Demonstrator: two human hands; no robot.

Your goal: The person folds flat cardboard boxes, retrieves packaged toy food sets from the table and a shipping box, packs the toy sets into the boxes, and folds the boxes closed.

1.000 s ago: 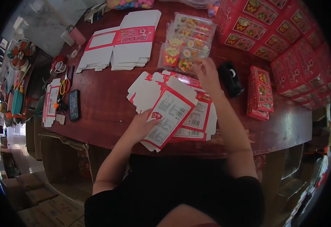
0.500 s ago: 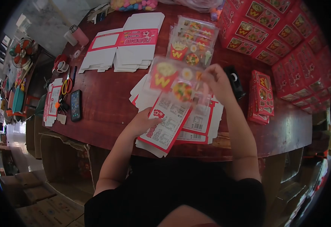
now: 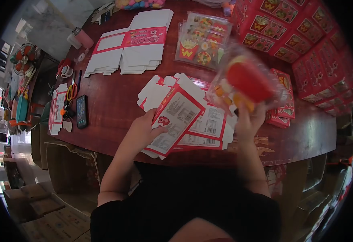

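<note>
Head view shows the right hand (image 3: 249, 121) grasping a clear pack (image 3: 245, 80) of toy food, blurred and raised over the right side of the table (image 3: 104, 139). The left hand (image 3: 142, 131) grips the near-left edge of a flat printed box (image 3: 177, 120), which lies across other flat boxes (image 3: 208, 125). Beyond them rests a pile of clear packs (image 3: 202, 50), beside white-and-red cartons (image 3: 142, 42).
</note>
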